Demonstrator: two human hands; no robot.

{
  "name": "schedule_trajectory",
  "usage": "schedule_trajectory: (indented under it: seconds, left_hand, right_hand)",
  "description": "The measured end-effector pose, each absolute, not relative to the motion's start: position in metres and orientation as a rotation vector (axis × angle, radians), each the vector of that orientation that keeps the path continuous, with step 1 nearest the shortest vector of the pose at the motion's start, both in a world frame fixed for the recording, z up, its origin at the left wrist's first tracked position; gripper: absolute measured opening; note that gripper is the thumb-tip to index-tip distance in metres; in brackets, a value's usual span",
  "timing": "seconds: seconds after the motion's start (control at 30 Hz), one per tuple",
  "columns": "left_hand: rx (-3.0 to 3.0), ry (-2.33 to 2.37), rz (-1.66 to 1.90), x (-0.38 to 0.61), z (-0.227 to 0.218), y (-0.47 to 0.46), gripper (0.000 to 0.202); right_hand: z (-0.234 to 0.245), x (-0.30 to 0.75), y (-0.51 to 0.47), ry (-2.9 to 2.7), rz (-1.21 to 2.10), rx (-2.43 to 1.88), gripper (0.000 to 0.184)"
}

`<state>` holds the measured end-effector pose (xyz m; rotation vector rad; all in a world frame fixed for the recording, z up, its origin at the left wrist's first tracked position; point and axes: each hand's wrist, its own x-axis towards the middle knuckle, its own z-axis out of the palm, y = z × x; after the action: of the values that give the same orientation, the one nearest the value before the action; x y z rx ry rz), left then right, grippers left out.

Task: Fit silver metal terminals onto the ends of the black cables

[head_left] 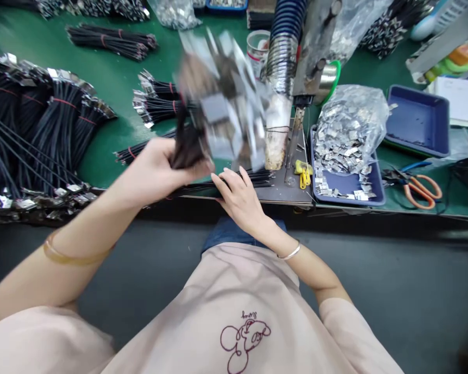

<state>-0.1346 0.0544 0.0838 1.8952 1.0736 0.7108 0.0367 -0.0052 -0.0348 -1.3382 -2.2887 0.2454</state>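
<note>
My left hand (pixel 161 169) is closed round a bundle of black cables (pixel 214 104) with flat metal ends, held up above the table edge; the bundle is smeared by motion. My right hand (pixel 239 200) rests at the front edge of the table on a row of black cables (pixel 257 179) lying on a grey plate (pixel 284 192). Its fingers lie flat and slightly spread on them.
A soldering fixture with a ribbed hose (pixel 284 57) stands just behind the plate. A blue tray (pixel 349 184) with a bag of small metal shells is at its right, then orange scissors (pixel 421 189) and another blue tray (pixel 417 122). Piles of banded black cables (pixel 42 124) cover the green mat at left.
</note>
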Motion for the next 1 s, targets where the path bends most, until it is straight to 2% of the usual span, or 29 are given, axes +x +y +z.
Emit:
schedule_trajectory:
  seconds: [0.13, 0.3, 0.37, 0.43, 0.57, 0.63, 0.73, 0.87, 1.0]
  left_hand:
    - [1.679, 1.104, 0.662, -0.125, 0.083, 0.111, 0.032]
    - [1.698, 1.137, 0.330, -0.109, 0.042, 0.148, 0.037]
    - [1.836, 1.161, 0.263, -0.102, 0.021, 0.150, 0.039]
    - [2.085, 1.198, 0.259, -0.096, 0.006, 0.147, 0.030]
    - [2.425, 1.306, 0.250, -0.092, 0.004, 0.126, 0.066]
    - [2.557, 1.246, 0.342, -0.092, 0.014, 0.110, 0.070]
    - [2.688, 1.125, 0.508, -0.091, 0.026, 0.080, 0.055]
    - [2.758, 0.920, 0.579, -0.085, 0.012, 0.042, 0.040]
    - [2.740, 0.930, 0.787, -0.073, -0.019, 0.027, 0.025]
  right_hand:
    - [-0.024, 0.035, 0.000, -2.176, 0.129, -1.418, 0.042]
    - [-0.026, 0.039, 0.000, -2.178, 0.171, -1.416, 0.042]
    - [-0.030, 0.041, 0.000, -2.166, 0.210, -1.381, 0.042]
    - [-0.033, 0.043, -0.001, -2.145, 0.218, -1.334, 0.040]
    - [-0.034, 0.056, -0.019, -2.110, 0.164, -1.155, 0.034]
    - [-0.031, 0.070, -0.039, -2.071, 0.093, -1.007, 0.031]
    - [-0.022, 0.106, -0.073, -1.946, -0.013, -0.947, 0.032]
    - [-0.015, 0.162, -0.098, -1.684, -0.192, -1.329, 0.039]
    - [-0.018, 0.195, -0.092, -1.674, -0.236, -1.598, 0.014]
